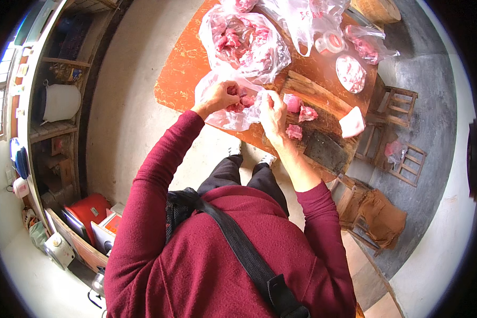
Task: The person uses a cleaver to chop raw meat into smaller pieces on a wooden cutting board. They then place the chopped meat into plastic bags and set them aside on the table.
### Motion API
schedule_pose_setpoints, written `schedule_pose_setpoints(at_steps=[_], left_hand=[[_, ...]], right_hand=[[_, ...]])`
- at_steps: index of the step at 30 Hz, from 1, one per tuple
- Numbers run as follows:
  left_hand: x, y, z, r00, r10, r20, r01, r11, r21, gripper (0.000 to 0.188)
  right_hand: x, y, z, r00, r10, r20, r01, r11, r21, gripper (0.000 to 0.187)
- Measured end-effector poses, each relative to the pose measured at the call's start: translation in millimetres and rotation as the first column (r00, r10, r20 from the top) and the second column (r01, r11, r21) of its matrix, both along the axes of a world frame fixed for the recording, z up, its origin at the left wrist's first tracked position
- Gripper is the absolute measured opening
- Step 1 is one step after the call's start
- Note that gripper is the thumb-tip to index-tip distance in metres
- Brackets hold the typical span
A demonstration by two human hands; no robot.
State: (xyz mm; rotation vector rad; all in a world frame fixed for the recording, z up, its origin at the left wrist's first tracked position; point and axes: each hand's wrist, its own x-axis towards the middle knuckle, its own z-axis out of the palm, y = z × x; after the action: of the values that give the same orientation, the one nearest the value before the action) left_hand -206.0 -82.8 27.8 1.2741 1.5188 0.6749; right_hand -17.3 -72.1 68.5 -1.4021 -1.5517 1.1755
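Observation:
A clear plastic bag (225, 121) with pieces of raw red meat (244, 100) inside lies spread at the near edge of the reddish-brown table (181, 71). My left hand (217, 99) is closed at the bag's left side, its fingertips bent over the meat; whether they pinch plastic or meat is unclear. On the other side, my right hand (273, 115) grips the bag's edge between thumb and fingers. Right of it, on a wooden cutting board (323, 94), are small meat chunks (308, 113), a pale slab (352, 123) and a dark rectangular flat object (326, 148).
Beyond the small bag sits a larger clear bag of meat (244, 47). Farther right are white plastic bags (312, 21), a bowl of pale meat (351, 74) and another bagged piece (365, 45). Wooden chairs (400, 106) stand to the right; shelves (58, 106) line the left.

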Motion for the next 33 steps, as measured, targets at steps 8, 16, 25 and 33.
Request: schedule_pose_setpoints(at_steps=[8, 16, 25, 33], left_hand=[[-12, 6, 24, 0.892, -0.02, -0.452, 0.139, 0.963, 0.231, 0.027], [-28, 8, 45, 0.735, -0.237, -0.635, 0.346, 0.937, 0.05, 0.038], [104, 39, 159, 0.74, -0.352, -0.573, 0.465, 0.883, 0.058, 0.024], [206, 68, -10, 0.686, -0.317, -0.655, 0.473, 0.878, 0.07, 0.064]], right_hand=[[4, -9, -14, 0.994, -0.085, -0.073, 0.079, 0.994, -0.082, 0.016], [12, -14, -19, 0.969, -0.135, -0.207, 0.115, 0.988, -0.104, 0.02], [24, -34, -45, 0.99, -0.063, -0.128, 0.065, 0.998, 0.012, 0.012], [11, -77, -49, 0.966, 0.157, -0.203, -0.218, 0.92, -0.325, 0.034]])
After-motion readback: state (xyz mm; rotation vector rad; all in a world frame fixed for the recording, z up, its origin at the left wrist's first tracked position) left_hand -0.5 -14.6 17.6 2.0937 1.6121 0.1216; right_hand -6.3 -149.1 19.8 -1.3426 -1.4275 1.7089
